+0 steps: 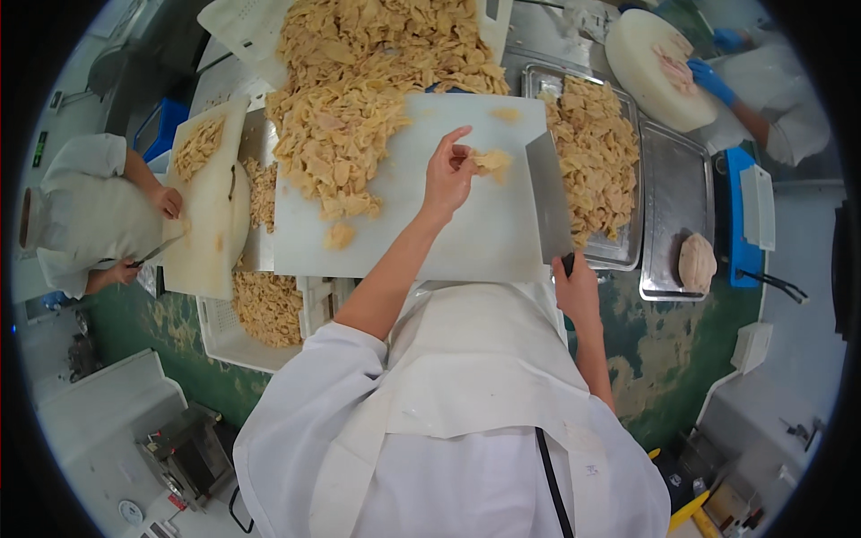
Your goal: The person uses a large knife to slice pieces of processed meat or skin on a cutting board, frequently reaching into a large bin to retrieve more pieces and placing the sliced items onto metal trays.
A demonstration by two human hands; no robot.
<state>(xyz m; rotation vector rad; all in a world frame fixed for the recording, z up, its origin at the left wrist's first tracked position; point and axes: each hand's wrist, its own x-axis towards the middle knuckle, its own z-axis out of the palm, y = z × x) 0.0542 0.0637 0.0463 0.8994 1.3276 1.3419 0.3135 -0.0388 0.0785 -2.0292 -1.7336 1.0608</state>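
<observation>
My left hand (pixel 447 176) is over the white cutting board (pixel 404 251), its fingers curled and pinching a pale yellow piece of poultry skin (pixel 492 164). The piece is blurred, so its edges are hard to make out. In my right hand (pixel 578 291) is the black handle of a cleaver (pixel 549 193), with its broad blade upright at the board's right edge. A large heap of similar skin pieces (pixel 345 134) covers the board's left and far side. One small piece (pixel 339 236) lies apart near the heap, and another (pixel 507 115) near the far right.
Right of the board, a metal tray (pixel 635 242) holds more pieces; beyond it another tray (pixel 659 179) bears a pale lump (pixel 697 263). A white crate (pixel 215 336) of chopped bits stands lower left. Co-workers stand at boards left (pixel 208 260) and far right (pixel 628 54).
</observation>
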